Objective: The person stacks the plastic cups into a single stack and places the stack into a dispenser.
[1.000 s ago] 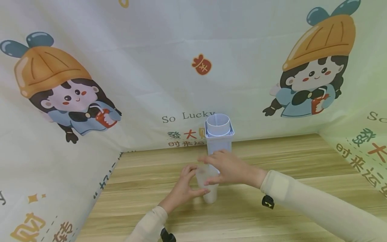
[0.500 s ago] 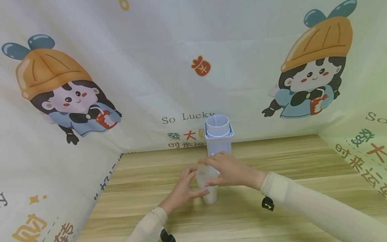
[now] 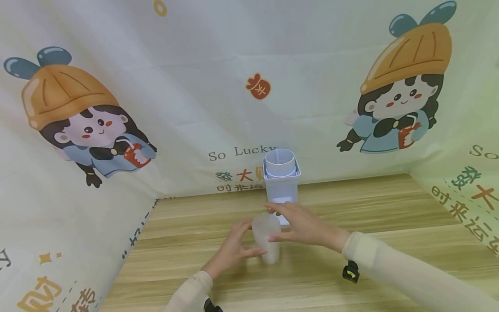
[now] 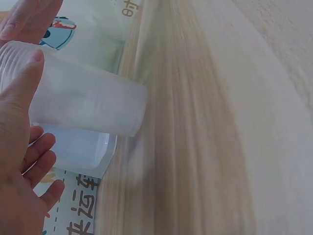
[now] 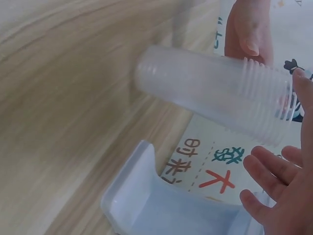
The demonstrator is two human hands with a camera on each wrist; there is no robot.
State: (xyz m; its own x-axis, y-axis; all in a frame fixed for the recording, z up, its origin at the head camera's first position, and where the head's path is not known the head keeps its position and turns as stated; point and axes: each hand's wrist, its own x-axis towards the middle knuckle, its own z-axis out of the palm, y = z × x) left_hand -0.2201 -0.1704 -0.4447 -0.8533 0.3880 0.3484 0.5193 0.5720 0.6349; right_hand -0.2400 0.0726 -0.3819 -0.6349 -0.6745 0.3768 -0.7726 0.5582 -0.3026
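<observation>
A stack of translucent plastic cups (image 3: 266,226) stands upright on the wooden table, its ridged rims at the top in the right wrist view. My left hand (image 3: 231,250) is at its left side, thumb in front and fingers loosely bent behind; whether they touch is unclear. On the other side, my right hand (image 3: 303,226) has its thumb by the rims, while its spread fingers (image 5: 266,178) stand apart from the cups. Just behind the stack rises a pale blue plastic holder (image 3: 281,188) with a square body and a round tube in its top, partly hidden by my right hand.
A printed cloth backdrop (image 3: 202,99) with cartoon figures and lettering closes off the back and sides of the wooden table (image 3: 187,234). The holder stands near the cloth at the table's back edge.
Both hands have loosened and drawn slightly apart around the cups, my right hand to the right and my left a little leftward. The stack has stayed in nearly the same place.
</observation>
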